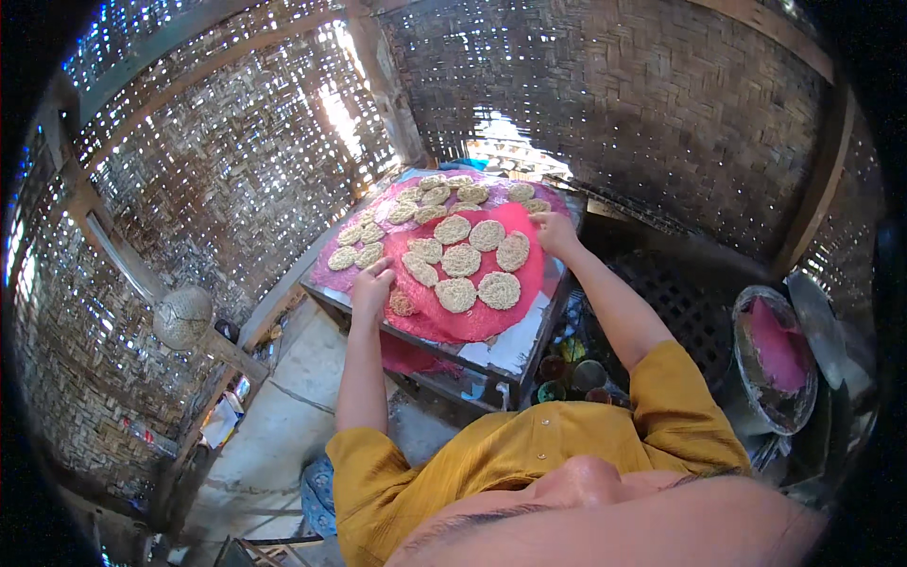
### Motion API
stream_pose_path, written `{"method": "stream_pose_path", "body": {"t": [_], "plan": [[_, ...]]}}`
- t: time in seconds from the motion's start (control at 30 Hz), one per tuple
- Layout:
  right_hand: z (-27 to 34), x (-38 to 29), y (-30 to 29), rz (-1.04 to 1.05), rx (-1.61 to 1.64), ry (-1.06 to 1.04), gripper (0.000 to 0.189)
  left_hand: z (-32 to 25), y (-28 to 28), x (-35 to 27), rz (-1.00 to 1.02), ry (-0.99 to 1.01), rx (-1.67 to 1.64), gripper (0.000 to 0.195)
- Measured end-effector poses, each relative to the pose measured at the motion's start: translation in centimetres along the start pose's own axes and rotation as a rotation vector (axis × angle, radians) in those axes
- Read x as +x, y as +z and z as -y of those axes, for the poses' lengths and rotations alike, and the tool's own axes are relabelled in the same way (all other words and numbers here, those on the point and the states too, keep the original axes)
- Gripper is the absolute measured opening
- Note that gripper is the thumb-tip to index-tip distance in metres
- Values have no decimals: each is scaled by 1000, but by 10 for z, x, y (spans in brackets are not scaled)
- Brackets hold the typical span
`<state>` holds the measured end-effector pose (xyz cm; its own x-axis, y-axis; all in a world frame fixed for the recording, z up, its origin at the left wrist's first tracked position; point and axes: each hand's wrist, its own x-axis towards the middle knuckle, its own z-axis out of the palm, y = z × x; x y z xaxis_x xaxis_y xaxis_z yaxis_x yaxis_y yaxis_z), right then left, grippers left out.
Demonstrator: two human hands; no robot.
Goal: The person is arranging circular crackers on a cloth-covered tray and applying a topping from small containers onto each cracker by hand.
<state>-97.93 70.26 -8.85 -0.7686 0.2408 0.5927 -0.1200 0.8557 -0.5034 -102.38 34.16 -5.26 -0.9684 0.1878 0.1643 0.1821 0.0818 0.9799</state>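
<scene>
A round, bright pink mesh sheet [482,322] lies over the near part of a small table, with several pale, round, coarse-textured cakes [460,260] on it. My left hand [371,289] pinches the sheet's left edge between thumb and fingers. On the opposite side, my right hand [556,234] grips its upper right edge. Behind and to the left, more cakes [401,212] rest on a second, duller pink mesh sheet [329,276]. One browner cake [402,303] shows near my left wrist, where the mesh partly veils it.
The table [521,347] stands in a corner against woven bamboo walls [602,92]. On its lower shelf lies pink mesh [411,356]. To the right are jars [588,375], a black plastic crate [666,305] and a bucket [755,404] holding pink material. A woven ball-like object [183,317] hangs at left.
</scene>
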Motion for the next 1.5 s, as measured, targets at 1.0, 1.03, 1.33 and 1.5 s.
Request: {"method": "stream_pose_path", "body": {"t": [1.0,1.03,1.33,1.5], "plan": [[-148,-281,-312,-276,188,846,44,22,281,-125,606,233,258,47],[-151,-289,-309,-305,185,844,43,21,280,-126,618,232,301,47],[-156,-293,-305,-211,-15,948,43,40,266,-132,654,312,453,50],[-160,-295,-305,-151,-175,874,42,44,262,-138,606,271,437,49]]}}
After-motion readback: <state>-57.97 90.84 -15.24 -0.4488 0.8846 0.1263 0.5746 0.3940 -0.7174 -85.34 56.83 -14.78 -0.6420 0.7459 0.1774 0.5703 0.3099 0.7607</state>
